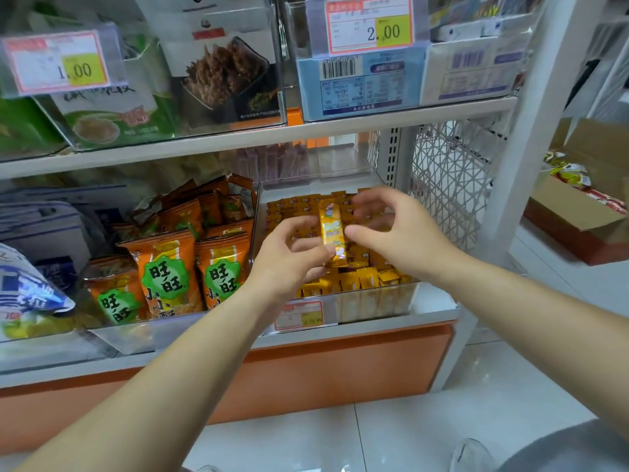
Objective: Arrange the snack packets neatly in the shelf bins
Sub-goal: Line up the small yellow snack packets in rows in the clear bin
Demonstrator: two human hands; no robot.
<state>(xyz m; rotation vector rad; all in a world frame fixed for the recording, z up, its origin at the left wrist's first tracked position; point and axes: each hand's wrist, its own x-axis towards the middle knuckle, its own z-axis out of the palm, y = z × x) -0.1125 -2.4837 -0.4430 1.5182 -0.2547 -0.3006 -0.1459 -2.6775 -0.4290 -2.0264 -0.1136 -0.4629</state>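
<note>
A clear plastic bin [371,301] on the lower shelf is filled with several small yellow snack packets [360,277]. One yellow packet [332,229] stands upright above the pile. My left hand [289,257] pinches its lower end between thumb and fingers. My right hand [398,229] hovers just to the right of the packet with fingers spread and loosely bent, thumb tip close to the packet's side. Left of this bin, another bin holds several orange snack bags [163,270] with green labels.
The shelf above carries clear bins with price tags [369,25] and larger packs. A white wire mesh panel [449,178] closes the shelf's right end. A cardboard box [578,212] with snacks sits at the right. White floor tiles lie below the orange shelf base [306,373].
</note>
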